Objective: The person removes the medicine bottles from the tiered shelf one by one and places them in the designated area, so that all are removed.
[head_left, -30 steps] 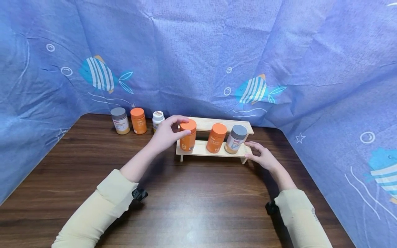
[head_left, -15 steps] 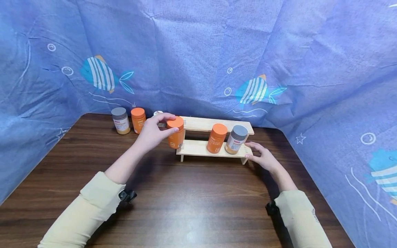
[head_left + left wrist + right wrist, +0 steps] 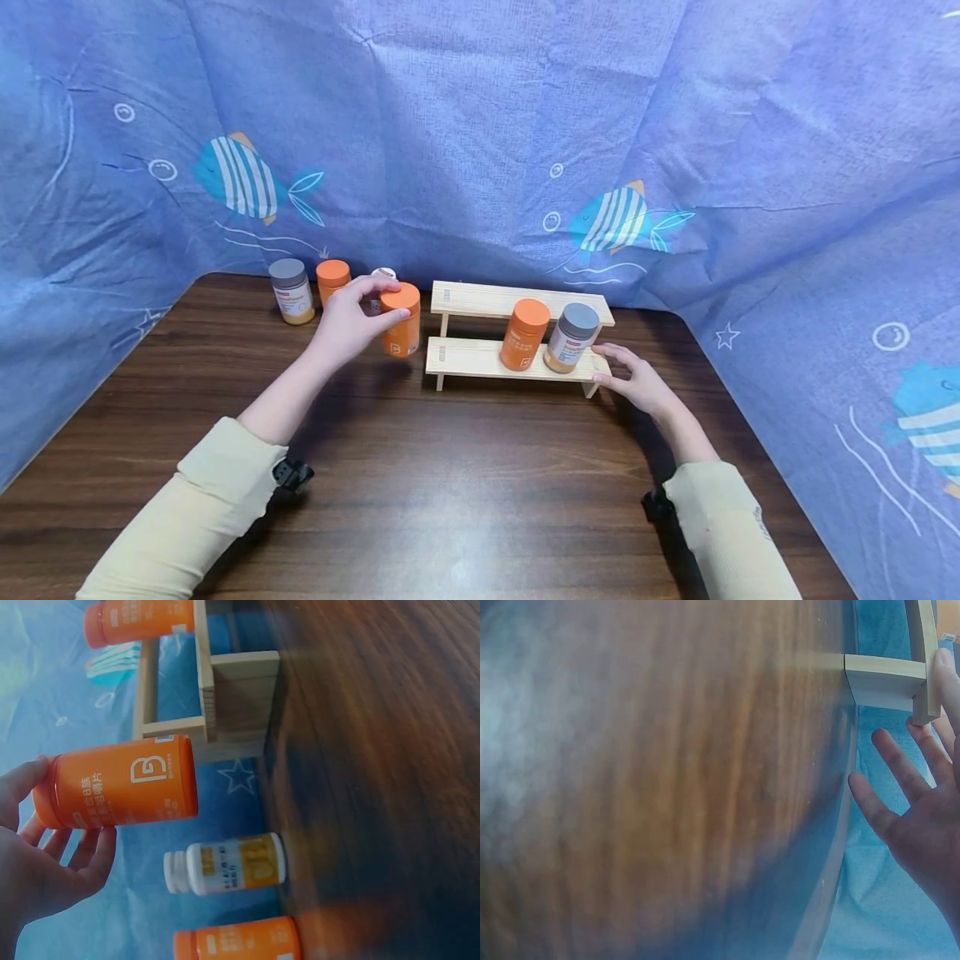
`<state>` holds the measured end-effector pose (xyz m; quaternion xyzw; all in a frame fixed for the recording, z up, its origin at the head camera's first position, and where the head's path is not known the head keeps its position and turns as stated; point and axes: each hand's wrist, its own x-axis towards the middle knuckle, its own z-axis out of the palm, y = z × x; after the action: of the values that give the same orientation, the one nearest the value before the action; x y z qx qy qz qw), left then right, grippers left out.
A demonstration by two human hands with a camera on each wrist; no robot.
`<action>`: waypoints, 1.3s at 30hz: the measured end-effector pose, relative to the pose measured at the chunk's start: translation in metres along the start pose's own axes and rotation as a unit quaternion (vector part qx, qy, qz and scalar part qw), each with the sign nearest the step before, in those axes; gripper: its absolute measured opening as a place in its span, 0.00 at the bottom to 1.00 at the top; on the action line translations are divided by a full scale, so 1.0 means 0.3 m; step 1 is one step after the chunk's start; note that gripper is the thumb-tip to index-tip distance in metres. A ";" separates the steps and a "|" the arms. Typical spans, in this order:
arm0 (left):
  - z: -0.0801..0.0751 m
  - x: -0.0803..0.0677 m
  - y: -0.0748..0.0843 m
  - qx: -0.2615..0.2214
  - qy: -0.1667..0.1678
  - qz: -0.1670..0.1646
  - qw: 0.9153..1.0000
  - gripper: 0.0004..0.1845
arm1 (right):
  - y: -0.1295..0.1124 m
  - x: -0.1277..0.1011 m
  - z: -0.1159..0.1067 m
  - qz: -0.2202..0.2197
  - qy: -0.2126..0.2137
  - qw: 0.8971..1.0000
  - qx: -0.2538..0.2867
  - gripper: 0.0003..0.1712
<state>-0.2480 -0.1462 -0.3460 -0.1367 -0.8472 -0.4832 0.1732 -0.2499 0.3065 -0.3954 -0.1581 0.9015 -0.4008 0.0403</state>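
Orange cylindrical plastic bottle (image 3: 401, 320) gripped by left hand (image 3: 347, 321) above dark wooden table (image 3: 465, 483); right hand (image 3: 637, 382), fingers spread, touching pale two-tier wooden rack (image 3: 480, 360); blue fish-print cloth (image 3: 480, 125) behind.

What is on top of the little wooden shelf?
On the wooden shelf, the lower step holds an orange bottle and a grey-capped bottle. The upper step looks bare, though those two bottles cover part of it.

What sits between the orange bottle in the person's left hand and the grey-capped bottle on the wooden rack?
In the head view, one orange-capped bottle stands on the rack's lower shelf between the held orange bottle and the grey-capped bottle.
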 end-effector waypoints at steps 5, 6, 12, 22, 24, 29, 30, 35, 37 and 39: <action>0.002 0.005 -0.043 -0.010 0.011 -0.013 1.000 0.22 | 0.000 0.000 0.000 0.005 -0.005 1.000 0.006 0.32; 0.002 0.006 -0.052 -0.013 0.013 -0.018 1.000 0.22 | -0.001 0.000 0.000 0.007 -0.006 1.000 0.006 0.32; 0.007 0.013 -0.095 -0.009 0.037 -0.037 0.999 0.21 | -0.003 -0.002 -0.001 0.009 -0.006 1.000 0.005 0.32; 0.029 0.013 -0.148 0.013 0.043 -0.052 0.998 0.20 | -0.002 0.002 -0.002 0.009 -0.006 1.000 0.007 0.32; 0.033 0.014 -0.158 0.019 0.044 -0.053 0.997 0.20 | -0.003 0.003 -0.002 0.008 -0.004 1.000 0.003 0.32; 0.039 0.017 -0.182 0.027 0.044 -0.063 0.997 0.20 | -0.007 0.004 -0.001 0.002 0.000 1.000 -0.009 0.32; 0.040 0.019 -0.186 0.029 0.043 -0.065 0.997 0.20 | -0.009 0.003 -0.001 0.001 0.000 1.000 -0.010 0.32; 0.042 0.023 -0.194 0.041 0.039 -0.075 0.996 0.20 | 0.000 0.005 -0.001 0.003 0.000 1.000 -0.010 0.32; 0.043 0.023 -0.191 0.042 0.039 -0.076 0.995 0.20 | 0.025 0.013 0.000 0.005 0.001 1.000 -0.005 0.32; 0.044 0.023 -0.186 0.042 0.040 -0.076 0.995 0.20 | 0.057 0.022 0.002 0.006 0.002 1.000 -0.006 0.32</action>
<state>-0.2786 -0.1621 -0.3925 -0.0453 -0.8670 -0.4644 0.1749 -0.2605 0.3148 -0.4080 -0.1517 0.9052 -0.3951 0.0398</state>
